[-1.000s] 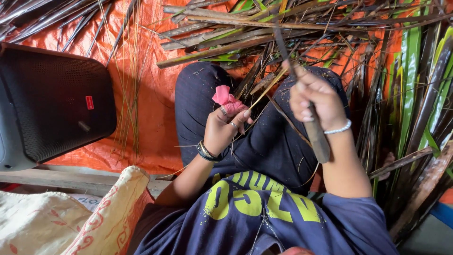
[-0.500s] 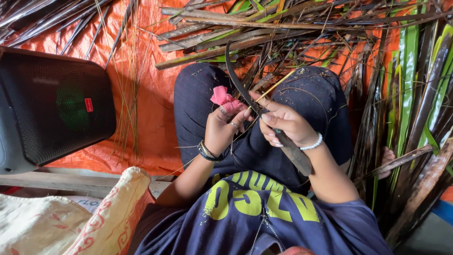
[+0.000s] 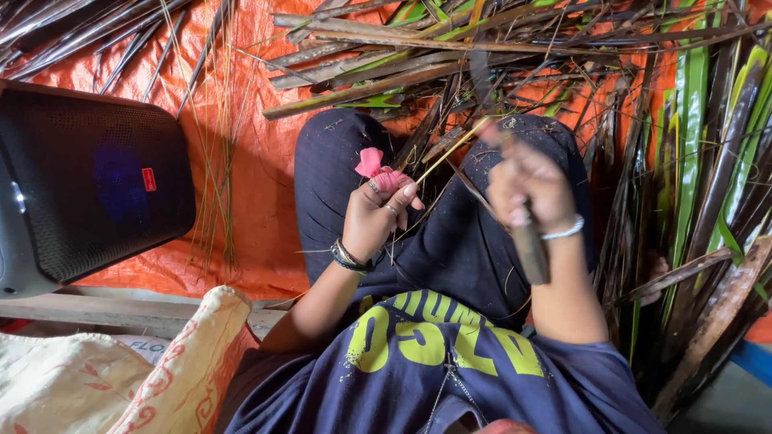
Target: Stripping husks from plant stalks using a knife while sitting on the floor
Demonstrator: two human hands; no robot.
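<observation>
**Seated leaf-stripping with a blade close to the fingers**

The left hand (image 3: 376,210), fingers curled shut, pinches a thin pale leaf midrib (image 3: 450,153) that runs up and to the right over the lap; a pink cloth wrap (image 3: 374,165) covers one fingertip. The right hand (image 3: 527,189), motion-blurred, is closed in a fist on a knife whose wooden handle (image 3: 531,253) projects down past the wrist; the blade itself is too blurred to trace. Both hands work above the knees in dark trousers (image 3: 338,177), just apart from each other. Risks, as judged from this arrangement: the cutting edge travels near the left fingers and the thighs, so a slip off the slender midrib could nick an unwrapped finger or the trouser cloth; too steep a stroke could snap the midrib rather than clean it. The heap of palm fronds (image 3: 691,161) presses close on the right and could snag the elbow mid-stroke. A black speaker (image 3: 88,177) sits well apart on the orange tarpaulin (image 3: 249,185).
</observation>
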